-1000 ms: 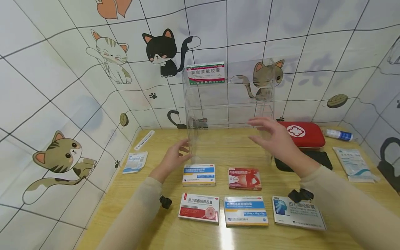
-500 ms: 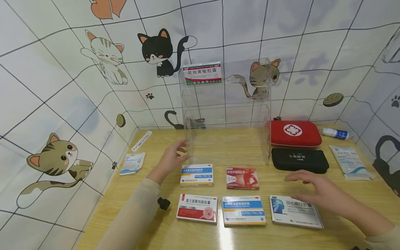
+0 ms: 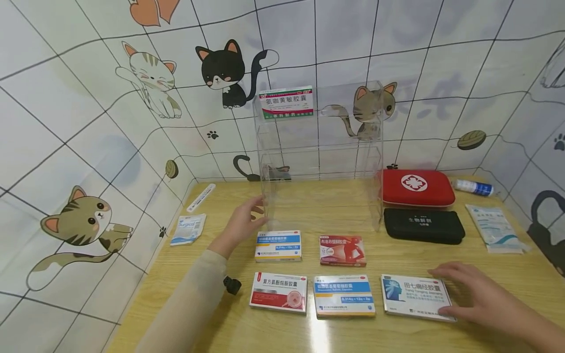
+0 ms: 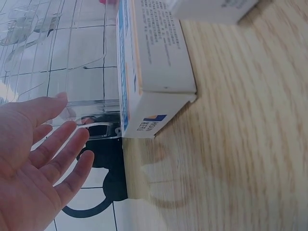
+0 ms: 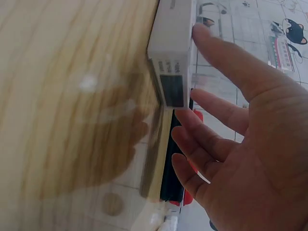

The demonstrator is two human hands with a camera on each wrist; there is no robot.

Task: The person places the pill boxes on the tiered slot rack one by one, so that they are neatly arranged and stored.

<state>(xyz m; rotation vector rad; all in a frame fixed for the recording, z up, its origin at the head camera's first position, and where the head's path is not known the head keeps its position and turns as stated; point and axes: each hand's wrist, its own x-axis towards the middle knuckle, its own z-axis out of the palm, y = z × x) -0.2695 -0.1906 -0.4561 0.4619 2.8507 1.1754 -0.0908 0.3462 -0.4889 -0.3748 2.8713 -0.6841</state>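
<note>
In the head view my right hand [image 3: 478, 299] is at the right end of a white medicine box [image 3: 412, 296] with a blue head picture. Its thumb lies over the near right corner and its fingers reach past the far edge. The right wrist view shows the thumb at the face of the white box [image 5: 171, 53], with the other fingers loosely bent beyond its end. My left hand [image 3: 243, 220] is at the left side of a clear display shelf [image 3: 322, 176], fingers loosely spread; contact is unclear. A blue-and-white medicine box [image 3: 278, 246] lies just in front of it.
A green-and-red box [image 3: 287, 103] stands on the top tier. More medicine boxes lie in front: red [image 3: 342, 251], white-and-red [image 3: 279, 292], blue-and-white [image 3: 344, 295]. Right are a red case [image 3: 417, 193], black pouch [image 3: 423, 233], tube [image 3: 474, 188] and packet [image 3: 495, 228]; left, a surgical packet [image 3: 188, 229].
My right hand has moved from the shelf's right side, down and toward me, to the white medicine box with the head picture. The left hand stays beside the shelf.
</note>
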